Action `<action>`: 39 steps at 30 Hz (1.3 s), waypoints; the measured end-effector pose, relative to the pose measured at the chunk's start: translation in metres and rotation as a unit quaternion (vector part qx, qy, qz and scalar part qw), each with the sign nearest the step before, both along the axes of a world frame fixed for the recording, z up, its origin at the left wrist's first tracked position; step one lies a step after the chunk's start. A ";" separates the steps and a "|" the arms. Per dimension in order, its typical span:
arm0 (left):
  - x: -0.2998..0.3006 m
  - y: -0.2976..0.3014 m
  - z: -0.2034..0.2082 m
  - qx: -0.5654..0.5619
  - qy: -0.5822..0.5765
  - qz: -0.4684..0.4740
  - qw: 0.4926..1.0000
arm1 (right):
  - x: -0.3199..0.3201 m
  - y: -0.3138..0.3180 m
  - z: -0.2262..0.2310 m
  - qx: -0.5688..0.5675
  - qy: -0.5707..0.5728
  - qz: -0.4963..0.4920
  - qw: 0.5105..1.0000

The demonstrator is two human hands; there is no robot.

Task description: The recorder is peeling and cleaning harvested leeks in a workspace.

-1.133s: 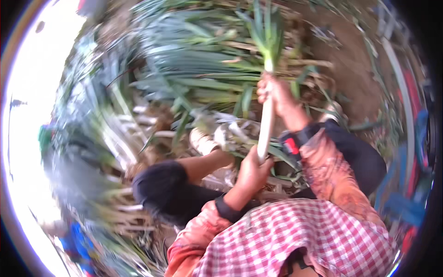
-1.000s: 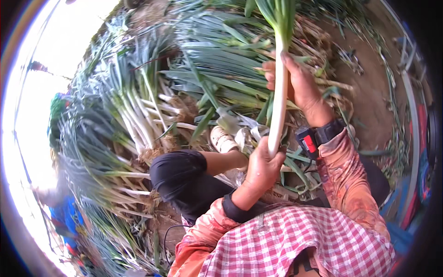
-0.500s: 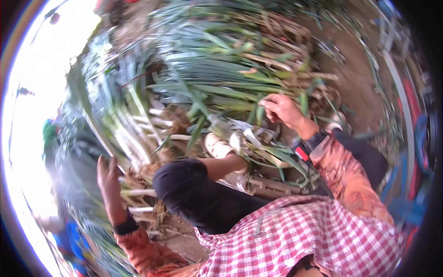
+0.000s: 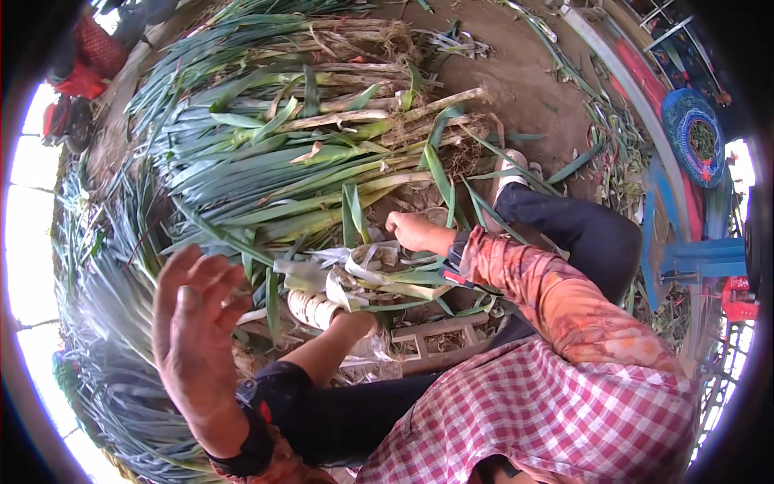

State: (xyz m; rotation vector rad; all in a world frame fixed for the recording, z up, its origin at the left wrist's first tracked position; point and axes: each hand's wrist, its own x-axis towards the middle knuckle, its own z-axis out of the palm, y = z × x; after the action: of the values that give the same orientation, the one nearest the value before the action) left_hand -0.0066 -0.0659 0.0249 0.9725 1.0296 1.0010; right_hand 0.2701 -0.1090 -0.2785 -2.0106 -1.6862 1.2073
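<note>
My left hand (image 4: pixel 197 335) is raised at the lower left with its fingers spread, holding nothing. Behind it lie leeks with white stems (image 4: pixel 133 302), partly covered by the hand. My right hand (image 4: pixel 418 231) is closed, its fingers curled; whether anything small sits in them is hidden. It hovers by the near edge of a big pile of leeks (image 4: pixel 282 181), whose roots point right and green leaves left. Below the right hand, loose peeled leaves (image 4: pixel 395 278) lie between my feet.
My shoe (image 4: pixel 313 310) stands beside the peeled leaves. A wooden frame (image 4: pixel 427 339) lies on the ground near my legs. At right are a blue stool (image 4: pixel 701 258), a round blue woven thing (image 4: pixel 693 137) and a metal rail (image 4: pixel 625 93). Red cloth (image 4: pixel 87 60) shows at the upper left.
The view has turned, so the pile appears farther left. My left hand has come up closer, fingers more spread. My right hand stays closed near the leeks and appears lower and farther left.
</note>
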 end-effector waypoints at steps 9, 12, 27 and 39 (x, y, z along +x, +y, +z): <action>0.023 0.016 -0.047 -0.108 0.085 0.034 0.990 | 0.052 0.098 -0.043 0.071 -0.246 -0.008 0.967; 0.028 0.015 -0.048 -0.114 0.099 0.021 0.988 | 0.059 0.110 -0.068 0.095 -0.292 -0.011 0.952; 0.028 0.008 -0.030 -0.072 0.155 -0.148 0.974 | 0.041 0.029 -0.028 0.187 -0.171 0.255 0.933; 0.034 0.015 -0.104 -0.088 0.273 -0.165 0.944 | 0.027 0.017 0.166 0.078 0.347 -0.071 0.932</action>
State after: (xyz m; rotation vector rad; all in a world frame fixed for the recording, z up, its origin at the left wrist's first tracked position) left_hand 0.0273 -0.0514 -0.0793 1.2556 1.3268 0.3520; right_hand 0.2967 -0.0923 -0.1121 -1.3417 -1.2104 1.4461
